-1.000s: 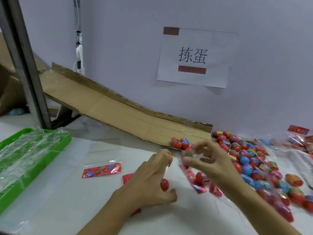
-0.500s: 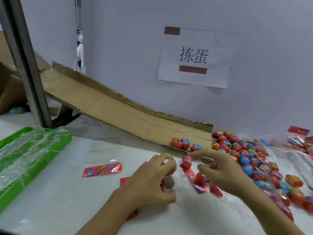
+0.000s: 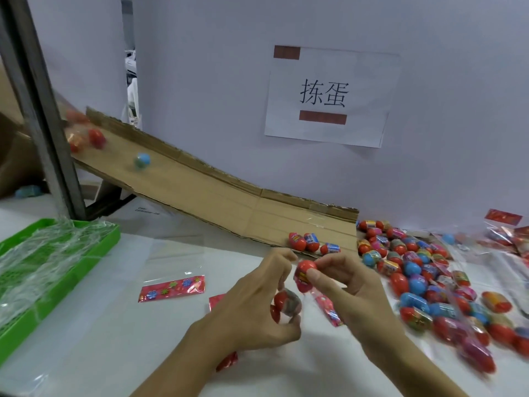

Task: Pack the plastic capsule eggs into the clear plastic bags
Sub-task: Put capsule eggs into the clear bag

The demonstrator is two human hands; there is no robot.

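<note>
Here my right hand [image 3: 347,285] pinches a red capsule egg [image 3: 304,275] between thumb and fingertips, just above the desk [image 3: 114,325], while my left hand [image 3: 257,308] curls around a clear plastic bag [image 3: 286,303] with an egg already inside. More eggs [image 3: 423,279] lie heaped to my right, three at the cardboard ramp [image 3: 217,193]'s foot. The paper sign [image 3: 329,96] on the wall reads "拣蛋". Egg wrapper print is too small to read.

The eggs [image 3: 406,285] are glossy plastic; the ramp [image 3: 217,196] is matt, rough-edged cardboard; the tray [image 3: 111,233] is green plastic holding crinkled clear film [image 3: 37,253]; the sign [image 3: 329,96] is paper.
</note>
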